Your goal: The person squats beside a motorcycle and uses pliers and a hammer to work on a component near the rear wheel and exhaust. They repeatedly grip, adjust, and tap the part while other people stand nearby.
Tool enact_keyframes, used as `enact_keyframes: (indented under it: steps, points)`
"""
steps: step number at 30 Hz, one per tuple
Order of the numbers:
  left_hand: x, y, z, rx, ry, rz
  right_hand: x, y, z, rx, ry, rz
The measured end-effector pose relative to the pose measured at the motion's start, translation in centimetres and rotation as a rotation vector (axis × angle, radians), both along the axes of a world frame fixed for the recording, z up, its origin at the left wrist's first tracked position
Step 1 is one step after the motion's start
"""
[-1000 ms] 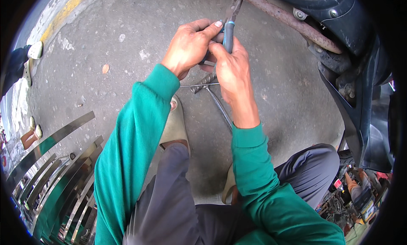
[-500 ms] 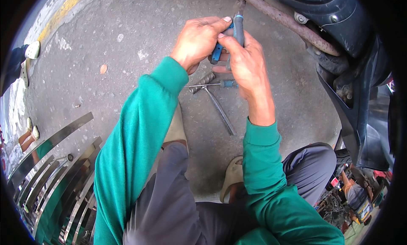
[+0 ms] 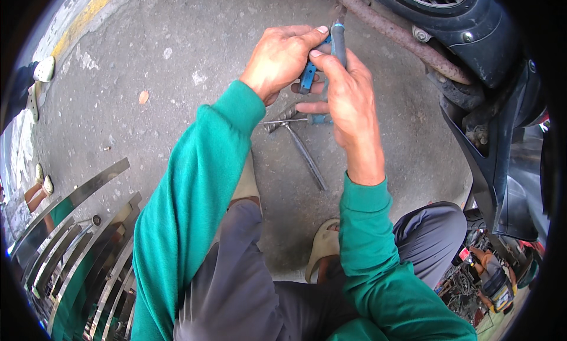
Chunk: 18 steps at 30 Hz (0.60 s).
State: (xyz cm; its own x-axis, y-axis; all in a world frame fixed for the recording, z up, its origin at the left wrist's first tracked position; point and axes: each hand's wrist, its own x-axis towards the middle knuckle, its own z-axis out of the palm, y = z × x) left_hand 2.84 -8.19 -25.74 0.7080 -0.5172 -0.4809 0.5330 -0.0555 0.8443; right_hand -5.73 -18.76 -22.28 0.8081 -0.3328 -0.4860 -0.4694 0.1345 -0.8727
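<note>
My right hand [image 3: 349, 99] is closed around pliers [image 3: 338, 43] with grey and blue handles, their dark jaws pointing away from me toward the rusty pipe. Close beside it, my left hand [image 3: 280, 60] pinches a small blue piece with dark holes [image 3: 307, 79]; its fingertips are partly hidden, and I cannot tell what the piece is. Below both hands, a screwdriver [image 3: 319, 119] with a blue handle lies on the ground. Its thin shaft crosses a T-shaped metal tool [image 3: 306, 158] with a ridged, dark crosspiece.
At the upper right stands a motorcycle with black panels [image 3: 496, 51], a spoked wheel and a rusty pipe [image 3: 407, 40]. Curved shiny metal slats [image 3: 88, 252] rise at the lower left. Other people's feet [image 3: 44, 69] show at the left edge. A person and clutter are at the lower right.
Both hands, with the pliers and the blue piece, have shifted slightly right. Their grips look the same, and the tools on the ground have stayed put.
</note>
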Motion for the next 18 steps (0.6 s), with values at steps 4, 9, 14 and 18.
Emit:
enact_keyframes:
  steps: [4, 9, 14, 18]
  points:
    - [-0.2, 0.17, 0.53, 0.013, 0.001, -0.002, -0.21, 0.09, -0.05, 0.053, -0.037, -0.011]
    - [-0.79, -0.13, 0.98, 0.04, -0.028, 0.03, -0.58, 0.16, -0.16, 0.071, -0.065, -0.031]
    - [-0.96, -0.57, 0.95, 0.025, -0.033, 0.079, -0.38, -0.09, -0.24, -0.01, -0.051, -0.007]
    - [-0.8, -0.54, 0.32, 0.009, -0.007, 0.028, -0.46, -0.1, -0.3, -0.077, -0.047, 0.004]
